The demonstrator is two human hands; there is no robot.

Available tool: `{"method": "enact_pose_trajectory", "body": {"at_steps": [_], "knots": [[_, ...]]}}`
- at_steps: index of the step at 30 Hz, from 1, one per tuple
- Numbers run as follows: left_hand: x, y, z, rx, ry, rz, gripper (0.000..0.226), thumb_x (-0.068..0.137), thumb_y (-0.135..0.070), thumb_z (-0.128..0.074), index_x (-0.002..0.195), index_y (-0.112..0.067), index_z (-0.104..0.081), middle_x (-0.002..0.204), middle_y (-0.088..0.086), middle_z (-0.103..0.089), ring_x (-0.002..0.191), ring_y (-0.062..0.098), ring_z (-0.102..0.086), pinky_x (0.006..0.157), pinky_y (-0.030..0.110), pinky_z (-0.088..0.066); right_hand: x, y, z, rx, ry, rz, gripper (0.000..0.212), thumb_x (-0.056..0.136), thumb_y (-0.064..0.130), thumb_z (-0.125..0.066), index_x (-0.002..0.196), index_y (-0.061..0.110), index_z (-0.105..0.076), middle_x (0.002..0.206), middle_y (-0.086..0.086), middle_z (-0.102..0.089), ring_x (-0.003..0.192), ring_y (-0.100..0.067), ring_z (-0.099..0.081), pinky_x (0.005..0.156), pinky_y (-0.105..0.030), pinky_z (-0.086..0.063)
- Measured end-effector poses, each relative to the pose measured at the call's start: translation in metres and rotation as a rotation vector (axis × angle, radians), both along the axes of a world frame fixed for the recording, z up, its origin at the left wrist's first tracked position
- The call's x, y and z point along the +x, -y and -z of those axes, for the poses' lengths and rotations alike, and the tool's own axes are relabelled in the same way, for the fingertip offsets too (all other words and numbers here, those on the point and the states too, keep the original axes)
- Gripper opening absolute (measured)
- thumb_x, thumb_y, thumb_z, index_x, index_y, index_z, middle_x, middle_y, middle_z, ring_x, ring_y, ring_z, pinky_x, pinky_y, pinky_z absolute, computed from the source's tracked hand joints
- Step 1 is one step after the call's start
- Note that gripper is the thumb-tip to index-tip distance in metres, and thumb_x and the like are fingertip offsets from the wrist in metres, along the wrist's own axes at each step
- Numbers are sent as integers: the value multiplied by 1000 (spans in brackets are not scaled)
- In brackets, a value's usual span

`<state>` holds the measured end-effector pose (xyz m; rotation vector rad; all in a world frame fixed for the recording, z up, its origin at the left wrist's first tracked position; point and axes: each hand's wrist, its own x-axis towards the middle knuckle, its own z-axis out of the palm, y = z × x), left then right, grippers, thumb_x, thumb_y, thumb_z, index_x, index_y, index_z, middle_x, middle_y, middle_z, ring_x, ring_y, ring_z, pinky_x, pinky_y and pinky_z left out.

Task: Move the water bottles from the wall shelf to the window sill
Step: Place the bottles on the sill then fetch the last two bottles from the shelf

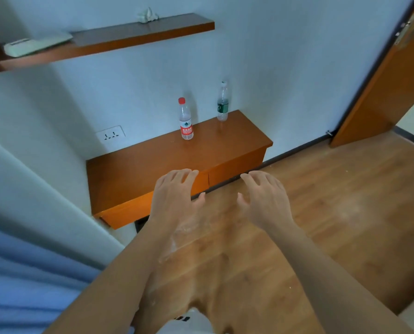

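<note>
Two clear water bottles stand upright on a low orange wall-mounted shelf. The red-capped bottle with a red label is near the middle of the shelf's back. The white-capped bottle with a green label stands further right, by the wall. My left hand hovers over the shelf's front edge, fingers spread and relaxed, holding nothing. My right hand hovers beside it over the floor, also empty. Both hands are well short of the bottles. No window sill is in view.
A higher dark wooden shelf carries a white remote-like device and a crumpled white object. A wall socket sits left of the bottles. An orange door stands open at right. A blue curtain hangs at lower left.
</note>
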<state>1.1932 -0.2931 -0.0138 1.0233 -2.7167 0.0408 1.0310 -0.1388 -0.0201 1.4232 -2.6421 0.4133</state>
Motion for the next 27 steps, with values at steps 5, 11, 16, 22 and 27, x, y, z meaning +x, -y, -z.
{"method": "enact_pose_trajectory", "body": {"at_steps": [5,11,16,22,27], "knots": [[-51,45,8,1,3,4,59,90,-62,-46,140,-31,-48,142,-6,-53,133,17,-47,109,39,-38,-50,44,11,3,-15,8,53,90,52,-57,136,27,-54,140,0,-58,132,-23,-52,110,-41,-39],[-122,114,21,16,8,15,60,91,-61,-42,142,-31,-43,145,-6,-50,135,18,-43,112,41,-38,-121,115,26,30,-23,-3,52,90,53,-56,136,28,-54,139,1,-58,131,-22,-52,109,-40,-40],[-194,184,29,55,9,21,61,90,-62,-44,143,-30,-41,146,-5,-49,137,19,-43,114,42,-35,-189,191,30,46,-17,-2,51,90,51,-57,135,27,-54,137,0,-59,129,-22,-53,107,-40,-43],[-262,250,40,102,16,-12,62,88,-64,-46,141,-32,-43,145,-7,-50,134,18,-46,111,42,-36,-258,275,33,78,-18,-56,52,92,51,-53,139,28,-49,142,1,-54,135,-21,-47,112,-41,-39],[-293,280,50,125,22,-20,59,88,-62,-47,138,-31,-48,140,-8,-55,130,16,-50,108,39,-40,-301,316,43,70,-22,-88,50,90,49,-58,134,25,-54,135,-1,-60,129,-22,-53,107,-41,-43]]}}
